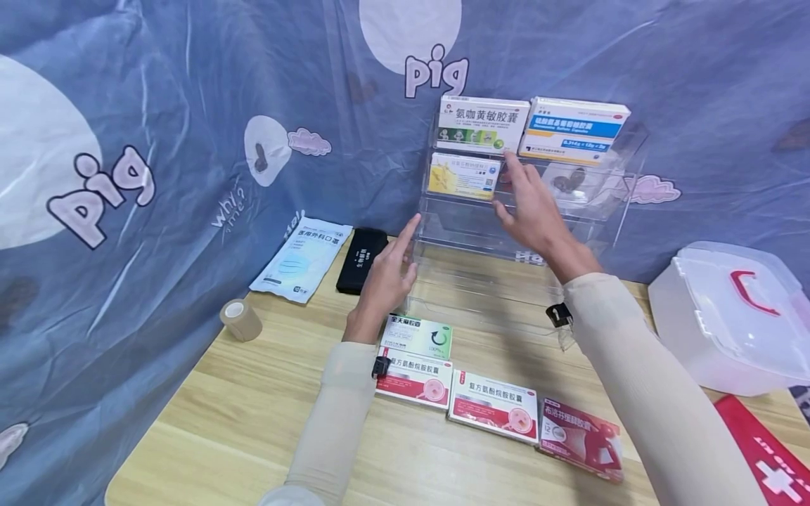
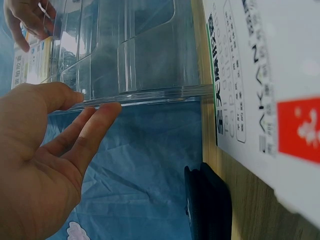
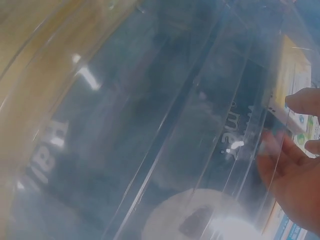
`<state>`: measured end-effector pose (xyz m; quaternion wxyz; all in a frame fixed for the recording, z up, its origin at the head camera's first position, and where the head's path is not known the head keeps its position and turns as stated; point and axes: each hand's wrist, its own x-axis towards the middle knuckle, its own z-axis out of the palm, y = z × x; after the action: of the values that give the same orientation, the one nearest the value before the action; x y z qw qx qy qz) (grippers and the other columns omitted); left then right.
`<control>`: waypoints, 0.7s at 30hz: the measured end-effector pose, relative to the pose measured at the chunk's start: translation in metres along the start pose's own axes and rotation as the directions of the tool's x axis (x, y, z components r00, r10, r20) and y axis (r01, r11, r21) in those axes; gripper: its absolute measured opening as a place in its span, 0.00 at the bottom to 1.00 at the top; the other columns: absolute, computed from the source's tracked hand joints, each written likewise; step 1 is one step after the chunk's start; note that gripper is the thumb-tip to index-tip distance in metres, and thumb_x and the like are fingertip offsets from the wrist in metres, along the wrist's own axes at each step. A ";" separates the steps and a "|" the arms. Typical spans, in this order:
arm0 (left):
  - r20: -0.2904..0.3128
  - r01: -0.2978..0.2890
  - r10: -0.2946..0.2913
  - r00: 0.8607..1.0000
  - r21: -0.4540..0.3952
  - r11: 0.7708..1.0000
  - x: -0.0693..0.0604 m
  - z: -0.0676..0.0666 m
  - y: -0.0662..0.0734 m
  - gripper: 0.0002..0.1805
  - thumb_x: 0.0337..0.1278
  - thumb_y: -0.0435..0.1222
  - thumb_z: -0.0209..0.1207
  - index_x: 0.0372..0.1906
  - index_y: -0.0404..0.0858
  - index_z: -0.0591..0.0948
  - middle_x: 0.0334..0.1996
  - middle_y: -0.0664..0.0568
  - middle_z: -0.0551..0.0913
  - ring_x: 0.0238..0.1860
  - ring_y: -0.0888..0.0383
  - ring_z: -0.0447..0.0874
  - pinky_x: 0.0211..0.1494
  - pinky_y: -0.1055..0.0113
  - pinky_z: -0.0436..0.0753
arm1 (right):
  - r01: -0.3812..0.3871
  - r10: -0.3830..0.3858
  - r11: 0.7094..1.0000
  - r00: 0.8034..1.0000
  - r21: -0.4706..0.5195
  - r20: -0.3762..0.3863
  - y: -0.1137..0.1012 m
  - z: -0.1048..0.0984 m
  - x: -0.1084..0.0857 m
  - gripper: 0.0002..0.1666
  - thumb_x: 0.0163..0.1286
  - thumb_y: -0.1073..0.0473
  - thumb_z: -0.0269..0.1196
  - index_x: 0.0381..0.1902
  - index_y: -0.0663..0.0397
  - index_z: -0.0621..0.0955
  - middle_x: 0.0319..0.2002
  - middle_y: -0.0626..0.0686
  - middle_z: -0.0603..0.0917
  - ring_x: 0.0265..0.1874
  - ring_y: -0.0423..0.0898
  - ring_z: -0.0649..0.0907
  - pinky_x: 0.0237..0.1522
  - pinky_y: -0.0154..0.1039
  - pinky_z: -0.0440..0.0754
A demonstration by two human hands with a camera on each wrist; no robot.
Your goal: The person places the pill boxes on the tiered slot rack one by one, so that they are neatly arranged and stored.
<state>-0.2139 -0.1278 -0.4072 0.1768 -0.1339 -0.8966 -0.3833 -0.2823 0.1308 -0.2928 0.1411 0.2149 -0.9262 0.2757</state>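
Observation:
A clear tiered rack (image 1: 481, 277) stands on the table. On its top tier are a white-and-green medicine box (image 1: 484, 125) and a blue-and-white medicine box (image 1: 574, 131). One tier lower, at the left, sits a yellow-and-white medicine box (image 1: 464, 176). My right hand (image 1: 534, 211) is at that yellow box's right end, thumb and forefinger spread; in the right wrist view, clear plastic partly covers the fingers (image 3: 280, 160). My left hand (image 1: 386, 281) touches the rack's left edge with extended fingers (image 2: 95, 130) and thumb.
Before the rack lie a green-and-white box (image 1: 414, 337), two red-and-white boxes (image 1: 493, 407) and a pink box (image 1: 581, 439). Left are a mask packet (image 1: 300, 260), black pouch (image 1: 362, 261) and tan tape roll (image 1: 242, 321). Right are a lidded white case (image 1: 702, 330) and red pouch (image 1: 747, 432).

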 end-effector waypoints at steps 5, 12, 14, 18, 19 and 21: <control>0.005 0.005 -0.005 1.000 -0.005 1.000 0.000 0.000 0.000 0.54 0.70 0.24 0.63 0.88 0.63 0.52 0.59 0.41 0.84 0.53 0.49 0.86 0.58 0.54 0.89 | -0.029 0.029 1.000 1.000 0.009 -0.011 0.002 -0.005 -0.009 0.54 0.76 0.65 0.63 0.90 0.45 0.47 0.73 0.68 0.70 0.69 0.68 0.73 0.75 0.68 0.71; -0.010 -0.007 0.007 1.000 0.003 1.000 -0.001 -0.002 0.000 0.54 0.69 0.23 0.63 0.88 0.62 0.53 0.57 0.43 0.85 0.53 0.49 0.87 0.59 0.55 0.89 | -0.036 0.038 0.999 0.998 0.034 -0.059 0.004 -0.023 -0.026 0.53 0.74 0.66 0.65 0.89 0.46 0.53 0.75 0.69 0.69 0.71 0.71 0.71 0.74 0.74 0.68; -0.014 -0.010 0.010 1.000 0.004 1.000 -0.001 -0.002 0.000 0.54 0.69 0.23 0.63 0.88 0.61 0.53 0.57 0.42 0.85 0.53 0.49 0.87 0.59 0.56 0.89 | -0.034 0.036 0.999 0.997 0.035 -0.063 0.004 -0.029 -0.034 0.51 0.75 0.65 0.65 0.88 0.47 0.55 0.75 0.69 0.69 0.71 0.71 0.72 0.72 0.75 0.70; -0.009 -0.004 0.004 1.000 0.000 1.000 0.000 -0.002 0.000 0.54 0.70 0.23 0.63 0.88 0.62 0.52 0.58 0.42 0.84 0.53 0.49 0.87 0.59 0.56 0.89 | -0.001 0.001 1.000 0.998 0.003 -0.071 0.004 -0.040 -0.055 0.44 0.74 0.66 0.66 0.84 0.53 0.63 0.71 0.70 0.71 0.69 0.69 0.73 0.69 0.74 0.71; -0.005 -0.001 0.001 1.000 -0.002 1.000 0.000 -0.001 0.000 0.54 0.70 0.23 0.63 0.88 0.62 0.52 0.59 0.42 0.84 0.53 0.49 0.87 0.59 0.56 0.89 | 0.015 -0.015 1.000 0.997 -0.012 -0.074 0.004 -0.042 -0.062 0.43 0.73 0.66 0.66 0.83 0.55 0.65 0.70 0.70 0.72 0.67 0.69 0.75 0.67 0.73 0.73; 0.001 0.007 -0.007 1.000 -0.006 1.000 0.000 -0.001 0.001 0.54 0.70 0.24 0.63 0.88 0.63 0.52 0.60 0.42 0.84 0.54 0.49 0.86 0.59 0.55 0.88 | 0.043 -0.045 0.998 0.997 -0.038 -0.063 0.003 -0.048 -0.076 0.40 0.71 0.68 0.67 0.79 0.58 0.69 0.67 0.69 0.74 0.64 0.68 0.76 0.64 0.73 0.74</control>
<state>-0.2131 -0.1278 -0.4060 0.1745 -0.1316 -0.8960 -0.3865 -0.2108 0.1852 -0.2845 0.1805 0.2238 -0.9212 0.2621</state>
